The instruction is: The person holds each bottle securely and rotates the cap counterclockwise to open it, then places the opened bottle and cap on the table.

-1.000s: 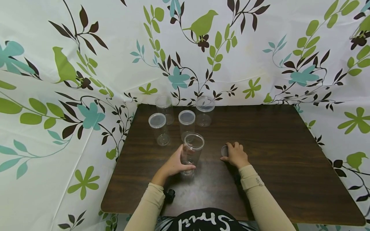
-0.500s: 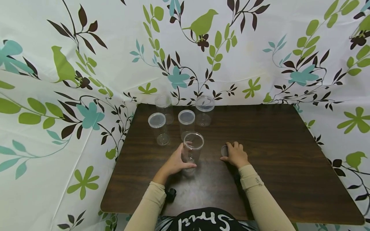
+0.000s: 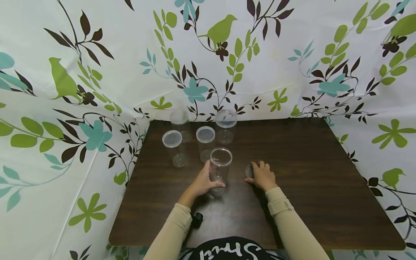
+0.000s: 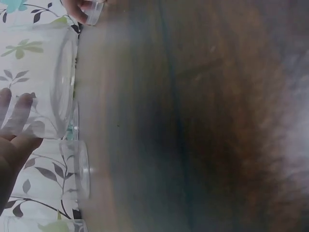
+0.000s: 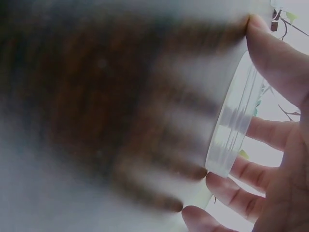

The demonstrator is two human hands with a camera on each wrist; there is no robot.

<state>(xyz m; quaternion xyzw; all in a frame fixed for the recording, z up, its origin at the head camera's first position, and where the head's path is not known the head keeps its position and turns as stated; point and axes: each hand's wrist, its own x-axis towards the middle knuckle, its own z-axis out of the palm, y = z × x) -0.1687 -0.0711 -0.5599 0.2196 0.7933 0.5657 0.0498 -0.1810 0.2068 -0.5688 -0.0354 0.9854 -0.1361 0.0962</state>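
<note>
Open clear jar (image 3: 220,169) upright on counter (image 3: 308,187), left hand (image 3: 203,182) wrapped round its lower wall. Looks light, thin, slick plastic; grip mid-wall, gently. Lid (image 3: 249,170) just right of jar, right hand (image 3: 262,176) pinching it. Four lidded jars (image 3: 205,142) behind.

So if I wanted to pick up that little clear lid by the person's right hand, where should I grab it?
Probably by its rim. The clear lid is a flat, shallow disc, so pinch opposite edges with thumb and fingertips, as the right hand does now. Come from above on the right, the side away from the open jar that the left hand holds.
</note>
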